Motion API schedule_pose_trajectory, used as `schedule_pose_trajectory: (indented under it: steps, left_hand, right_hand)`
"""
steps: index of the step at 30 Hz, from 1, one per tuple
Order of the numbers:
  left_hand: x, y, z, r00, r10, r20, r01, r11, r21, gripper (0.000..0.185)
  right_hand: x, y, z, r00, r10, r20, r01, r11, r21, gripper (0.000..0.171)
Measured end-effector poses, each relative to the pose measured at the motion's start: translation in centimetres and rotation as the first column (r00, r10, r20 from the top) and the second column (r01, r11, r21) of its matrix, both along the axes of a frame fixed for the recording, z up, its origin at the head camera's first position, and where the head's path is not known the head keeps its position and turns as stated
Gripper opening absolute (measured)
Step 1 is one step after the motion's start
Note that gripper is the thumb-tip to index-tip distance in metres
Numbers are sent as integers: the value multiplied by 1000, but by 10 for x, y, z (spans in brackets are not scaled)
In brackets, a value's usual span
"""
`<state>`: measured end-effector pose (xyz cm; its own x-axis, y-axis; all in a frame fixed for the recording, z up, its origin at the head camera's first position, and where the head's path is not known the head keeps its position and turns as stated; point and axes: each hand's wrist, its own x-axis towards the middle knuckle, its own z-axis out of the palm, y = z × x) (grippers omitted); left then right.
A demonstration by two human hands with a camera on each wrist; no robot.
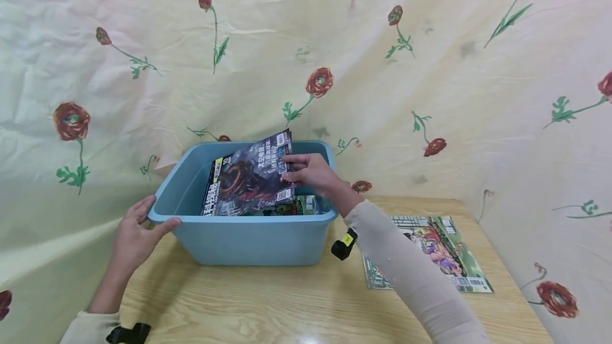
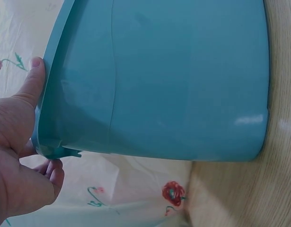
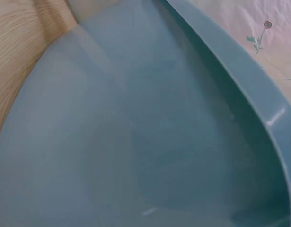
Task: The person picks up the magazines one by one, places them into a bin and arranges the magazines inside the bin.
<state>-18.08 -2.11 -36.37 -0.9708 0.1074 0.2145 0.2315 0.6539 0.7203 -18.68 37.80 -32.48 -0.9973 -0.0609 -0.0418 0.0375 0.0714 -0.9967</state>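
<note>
A blue plastic bin stands on the wooden table. My left hand grips its front left corner; in the left wrist view the thumb lies along the rim and the fingers curl beneath it. Over the bin's opening, my right hand pinches the right edge of a dark magazine with white lettering. This magazine is tilted, its lower left part inside the bin. Below it, another magazine with a green cover partly shows. Only the bin's wall fills the right wrist view, without the hand.
To the right of the bin, magazines with a colourful cover lie on the table, partly covered by my right sleeve. A flower-patterned cloth hangs behind the table and along its sides.
</note>
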Motion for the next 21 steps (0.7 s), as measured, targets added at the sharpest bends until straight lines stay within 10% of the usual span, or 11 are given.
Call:
schedule_pose_trajectory:
  steps: [21]
  left_hand:
    - [2,-3,1,1000,-20,9,20,1000,-12,99]
  right_hand:
    - [-2,-17,1,996,56,71,-61,995,81,49]
